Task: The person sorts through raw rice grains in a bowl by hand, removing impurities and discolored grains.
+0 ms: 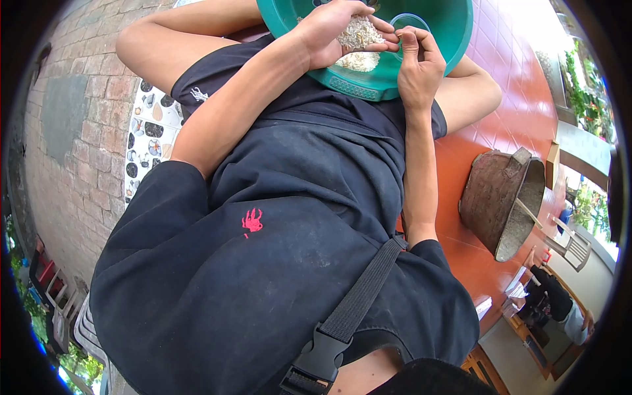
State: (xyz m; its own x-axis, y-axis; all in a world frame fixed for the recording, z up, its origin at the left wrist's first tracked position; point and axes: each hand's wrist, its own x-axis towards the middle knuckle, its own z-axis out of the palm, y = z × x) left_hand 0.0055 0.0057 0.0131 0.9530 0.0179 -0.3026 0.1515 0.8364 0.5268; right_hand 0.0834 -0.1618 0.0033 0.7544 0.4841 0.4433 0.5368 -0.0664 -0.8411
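Note:
My left hand [329,33] is palm up over a green plastic basin [359,89], cupping a heap of rice [359,33]. Its fingertips point toward my right hand [420,69], whose thumb and forefinger are pinched together just beside them. Whatever sits in that pinch is too small to make out. Below the left hand, more rice [359,62] lies in the basin. Behind the right fingertips is a clear round container [409,16], partly hidden by the hand. The basin rests between my bent legs.
A large brown tub [490,194] with a stick in it stands on the red tiled floor [447,197] to the right. Brick paving [99,125] and a pebble-patterned strip [153,122] are at the left. Another person [559,299] is at the far lower right, near a chair [574,249].

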